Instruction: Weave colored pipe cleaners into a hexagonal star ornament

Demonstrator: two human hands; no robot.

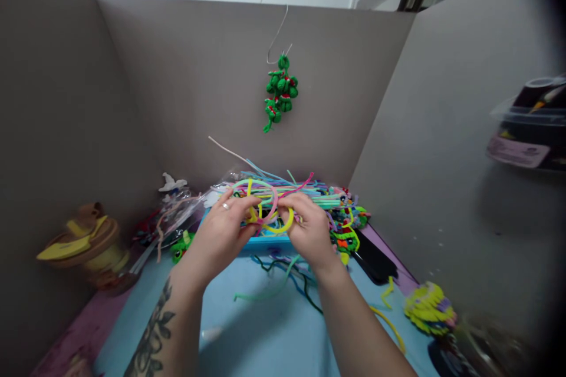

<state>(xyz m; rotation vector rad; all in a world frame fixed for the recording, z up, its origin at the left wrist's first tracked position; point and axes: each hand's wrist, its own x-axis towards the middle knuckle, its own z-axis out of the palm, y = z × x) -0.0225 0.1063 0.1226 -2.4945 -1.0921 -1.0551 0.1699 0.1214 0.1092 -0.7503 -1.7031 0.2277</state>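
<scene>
My left hand [224,228], with a ring on one finger, pinches a cluster of bent pipe cleaners between thumb and fingertips. Opposite it, my right hand [311,231] closes on a yellow pipe cleaner [286,226] that curves in a loop. A pink pipe cleaner [275,203] and a mint one arch between the hands, crossing the yellow. Just behind lies a heap of many-coloured pipe cleaners [327,202] in a blue tray [265,245]. My fingers partly hide where the stems cross.
Loose green and blue stems [283,283] lie on the light blue table mat [265,336]. A black phone-like slab [375,256] and a yellow fluffy piece [428,308] are at right. A brown-and-yellow pot [99,250] stands left. Green crocheted figures [282,91] hang from a wire on the grey partition.
</scene>
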